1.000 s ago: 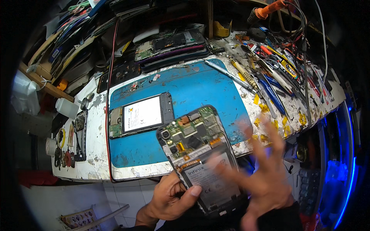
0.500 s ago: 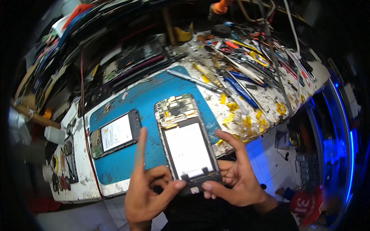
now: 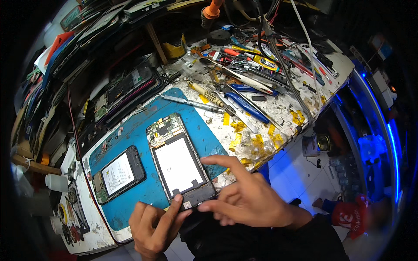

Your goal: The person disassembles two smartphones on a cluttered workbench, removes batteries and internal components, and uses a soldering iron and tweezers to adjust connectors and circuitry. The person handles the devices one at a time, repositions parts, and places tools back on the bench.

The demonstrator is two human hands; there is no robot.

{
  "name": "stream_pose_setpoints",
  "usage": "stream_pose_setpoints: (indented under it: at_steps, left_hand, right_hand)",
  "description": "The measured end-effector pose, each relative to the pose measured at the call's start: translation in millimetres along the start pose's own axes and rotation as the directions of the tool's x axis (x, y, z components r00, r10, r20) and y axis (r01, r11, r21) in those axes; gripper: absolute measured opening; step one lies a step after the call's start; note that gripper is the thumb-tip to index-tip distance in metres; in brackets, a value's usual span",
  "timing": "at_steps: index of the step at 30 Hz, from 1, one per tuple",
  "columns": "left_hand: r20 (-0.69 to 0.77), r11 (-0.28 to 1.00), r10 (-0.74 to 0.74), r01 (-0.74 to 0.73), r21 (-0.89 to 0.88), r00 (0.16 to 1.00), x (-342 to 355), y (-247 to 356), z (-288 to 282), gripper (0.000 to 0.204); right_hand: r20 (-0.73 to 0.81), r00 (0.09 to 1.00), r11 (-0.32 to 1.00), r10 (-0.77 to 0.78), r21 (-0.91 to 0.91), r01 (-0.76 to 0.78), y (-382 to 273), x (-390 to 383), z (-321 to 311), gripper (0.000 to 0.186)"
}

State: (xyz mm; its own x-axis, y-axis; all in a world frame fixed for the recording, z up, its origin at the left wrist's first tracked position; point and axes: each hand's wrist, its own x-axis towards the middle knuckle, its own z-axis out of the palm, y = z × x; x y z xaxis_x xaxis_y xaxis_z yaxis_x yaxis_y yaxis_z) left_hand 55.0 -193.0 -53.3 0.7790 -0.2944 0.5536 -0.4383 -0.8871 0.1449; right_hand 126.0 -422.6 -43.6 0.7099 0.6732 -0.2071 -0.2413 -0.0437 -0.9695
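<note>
Left hand [image 3: 152,228] fingers curled, thumb tip pressed on bottom edge of the opened phone [image 3: 180,167], not wrapped around it. Right hand [image 3: 248,198] fingers loosely spread, index stretched out toward the phone's lower right corner, lower fingertips touching the bottom edge next to the left thumb; nothing gripped in the palm. Opened phone lies flat, back off, white battery face up, circuit board at its far end, resting on the blue work mat [image 3: 130,148] with its bottom end overhanging the mat's near edge toward the person. Bare mat strip to the phone's left, then a second phone [image 3: 117,174], also opened with white battery showing, lying apart from it, not touching. Right of the phone the mat ends close by; past that, white bench top [image 3: 283,108] with yellow tape scraps [image 3: 257,141] near the bench's front edge. Beyond the phone's far end: a metal screwdriver [image 3: 191,103] lying across the mat's far corner, then blue-handled pliers [image 3: 246,106], scissors [image 3: 238,66], more tools crowded together. Far left of the phone, stacked phone frames and parts [image 3: 117,93]. Open room is mostly on the mat just left and far-left of the phone; right of the bench edge drops to tiled floor [image 3: 300,174].
</note>
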Motion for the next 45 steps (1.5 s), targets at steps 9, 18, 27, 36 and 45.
stream_pose_setpoints:
  at_steps: [9, 18, 27, 36, 45]
  left_hand:
    - [-0.039, 0.992, -0.114, 0.111, -0.063, 0.993, -9.3, -2.4, 2.9, 0.033]
    - [-0.096, 0.973, -0.194, 0.179, -0.146, 0.976, -7.6, -2.1, 2.6, 0.028]
    - [-0.027, 0.911, -0.413, 0.412, -0.027, 0.91, 20.4, 41.9, 35.8, 0.135]
    - [-0.05, 0.863, -0.501, 0.495, -0.106, 0.864, 33.0, 44.9, 37.5, 0.109]
    - [0.09, 0.912, -0.348, 0.359, -0.198, 0.933, 9.5, 8.0, 1.1, 0.087]
  right_hand:
    - [-0.389, 0.766, 0.424, -0.512, -0.89, -0.169, -28.7, 20.7, -92.9, 0.024]
    - [-0.355, 0.835, 0.459, -0.42, -0.877, -0.142, -35.8, 23.8, -90.6, 0.036]
    - [-0.4, 0.875, 0.529, -0.272, -0.822, -0.211, -37.8, 26.7, -108.3, 0.026]
    - [-0.325, 0.912, 0.591, -0.249, -0.797, -0.122, -39.9, 30.1, -121.1, 0.019]
    - [-0.23, 0.918, 0.49, -0.322, -0.871, -0.046, -41.9, 26.8, -125.8, 0.026]
